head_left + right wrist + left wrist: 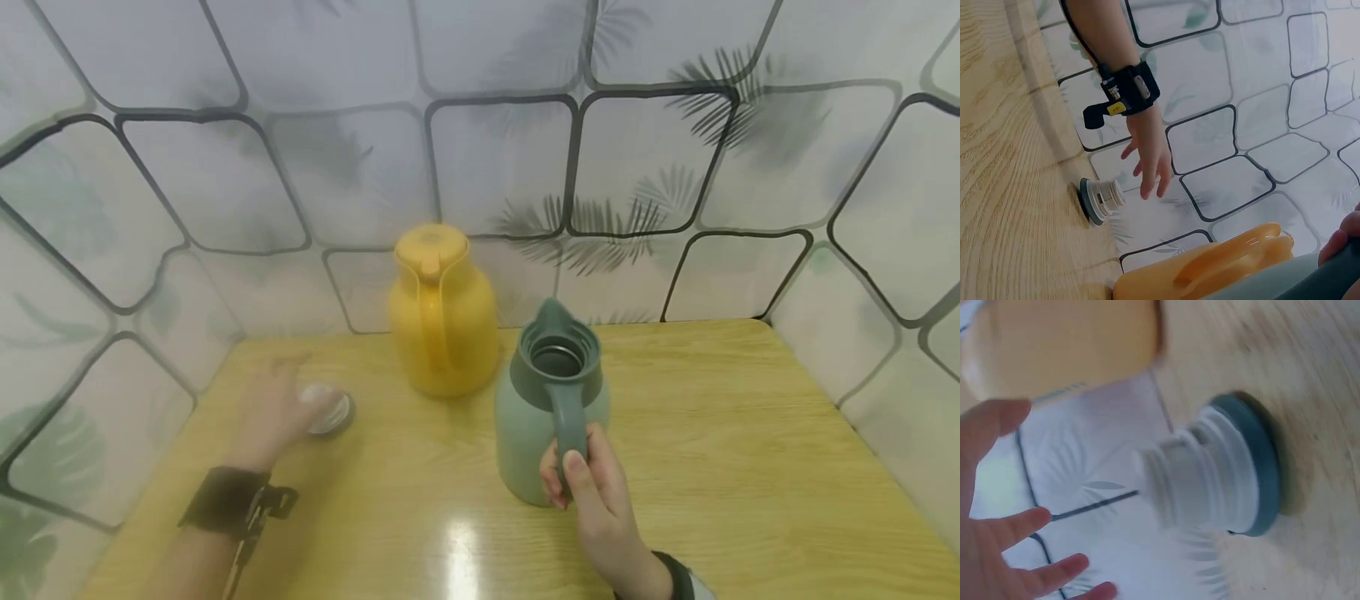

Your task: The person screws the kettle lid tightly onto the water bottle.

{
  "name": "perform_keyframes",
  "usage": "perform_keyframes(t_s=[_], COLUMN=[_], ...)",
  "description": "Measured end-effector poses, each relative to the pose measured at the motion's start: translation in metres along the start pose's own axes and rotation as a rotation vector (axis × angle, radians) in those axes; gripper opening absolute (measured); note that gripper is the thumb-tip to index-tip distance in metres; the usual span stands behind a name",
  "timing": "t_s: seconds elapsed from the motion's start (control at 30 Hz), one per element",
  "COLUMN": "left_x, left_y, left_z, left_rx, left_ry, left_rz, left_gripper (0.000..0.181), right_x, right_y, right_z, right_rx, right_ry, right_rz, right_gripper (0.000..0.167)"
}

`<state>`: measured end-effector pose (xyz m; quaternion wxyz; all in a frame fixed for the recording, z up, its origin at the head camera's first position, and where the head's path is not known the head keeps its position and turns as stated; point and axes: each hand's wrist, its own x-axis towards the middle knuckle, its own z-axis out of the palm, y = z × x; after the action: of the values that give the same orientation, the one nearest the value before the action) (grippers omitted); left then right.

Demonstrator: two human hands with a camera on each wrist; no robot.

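My right hand (603,517) grips the handle of a green thermos jug (525,433), which stands upright on the table with its top uncovered. Its spout points away from me. On the left, my left hand (273,408) hovers beside a white stopper lid (330,410) with a dark green rim. In the left wrist view the lid (1204,478) sits rim down, stem up. The fingers of the left hand (997,556) are spread and apart from it. The right wrist view shows the same gap between left hand (1150,147) and lid (1104,199).
A yellow thermos jug (465,333) with its lid on stands behind, between the stopper and the green jug. The wooden table (720,467) meets patterned walls (502,167) at the back and both sides.
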<state>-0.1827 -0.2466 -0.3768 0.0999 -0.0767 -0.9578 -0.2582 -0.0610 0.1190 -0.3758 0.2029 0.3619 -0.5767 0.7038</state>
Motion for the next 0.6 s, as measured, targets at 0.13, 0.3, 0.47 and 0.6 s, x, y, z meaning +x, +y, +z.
perform_keyframes(t_s=[0.13, 0.3, 0.47, 0.6], left_x=[0.015, 0.027, 0.033, 0.032], left_y=[-0.021, -0.036, -0.043, -0.045], left_z=[0.014, 0.034, 0.047, 0.05], left_rx=[-0.059, 0.024, 0.14, 0.132], left_ry=[-0.125, -0.248, -0.277, -0.285], left_rz=[-0.03, -0.056, -0.016, 0.003], left_gripper=[0.097, 0.098, 0.1, 0.097], right_x=[0.0, 0.001, 0.002, 0.002], right_y=[0.0, -0.002, -0.003, -0.003], right_z=[0.0, 0.002, 0.002, 0.002], right_rx=[0.007, 0.008, -0.004, -0.014], right_ry=[0.003, 0.004, 0.007, 0.009], right_rz=[0.002, 0.013, 0.021, 0.026], right_gripper=[0.014, 0.014, 0.014, 0.015])
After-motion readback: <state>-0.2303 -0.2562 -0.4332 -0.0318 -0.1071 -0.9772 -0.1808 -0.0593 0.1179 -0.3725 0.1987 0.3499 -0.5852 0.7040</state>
